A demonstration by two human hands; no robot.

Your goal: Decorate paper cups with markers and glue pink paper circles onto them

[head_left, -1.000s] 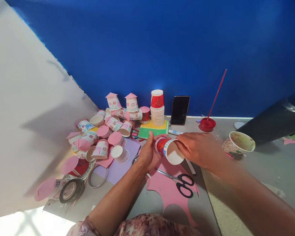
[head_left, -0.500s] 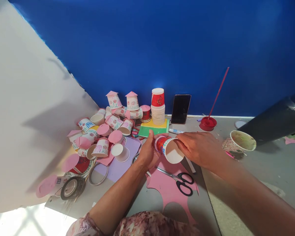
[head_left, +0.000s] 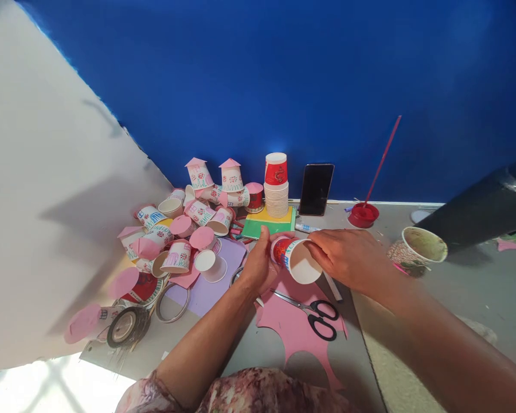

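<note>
A red-and-white paper cup (head_left: 303,264) lies on its side between my hands, its mouth turned toward me and to the right. My left hand (head_left: 260,267) is closed round its base end. At the rim, the fingers of my right hand (head_left: 341,258) are pinched together on the cup's edge; their tips are partly hidden. Below the cup, black-handled scissors (head_left: 316,312) lie slightly apart on a cut-out sheet of pink paper (head_left: 279,330). A narrow white strip (head_left: 333,287) shows beneath my right hand.
Decorated paper cups (head_left: 176,258) with pink paper tops are heaped on the left, near tape rolls (head_left: 124,327). Behind my hands stand a stack of paper cups (head_left: 276,198) and a phone (head_left: 316,189). A red pot (head_left: 363,215) and a stained cup (head_left: 423,245) are to the right.
Almost nothing differs. Both hands stay on the cup, and the whole view has shifted very slightly.
</note>
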